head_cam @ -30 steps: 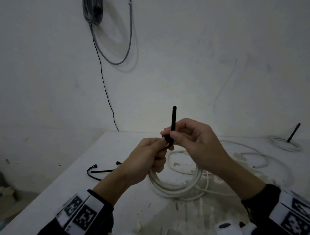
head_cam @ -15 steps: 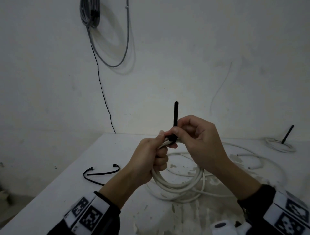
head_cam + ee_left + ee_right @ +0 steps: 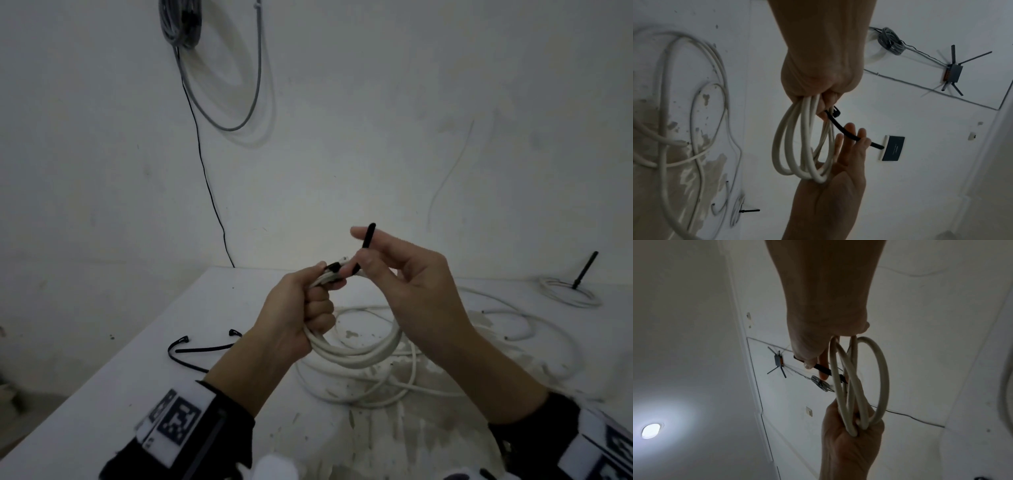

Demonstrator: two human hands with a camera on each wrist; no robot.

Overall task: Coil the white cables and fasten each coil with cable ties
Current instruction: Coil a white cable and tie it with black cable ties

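Now the left hand [image 3: 294, 318] clenches the white coil [image 3: 356, 356] above the table [image 3: 102, 394]; the right hand [image 3: 411, 284] pinches the black tie [image 3: 367, 236]. Fastening's underway; next, pull it snug.

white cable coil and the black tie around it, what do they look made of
White cable coil: looks like a smooth, matte plastic jacket, bending in soft round loops from the left hand. Black cable tie: probably rubbery or coated, matte; its tail stands stiffly at the right hand.

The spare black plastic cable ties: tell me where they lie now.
In the head view, the spare black plastic cable ties lie on the white table, left of the left hand gripping the white cable coil.
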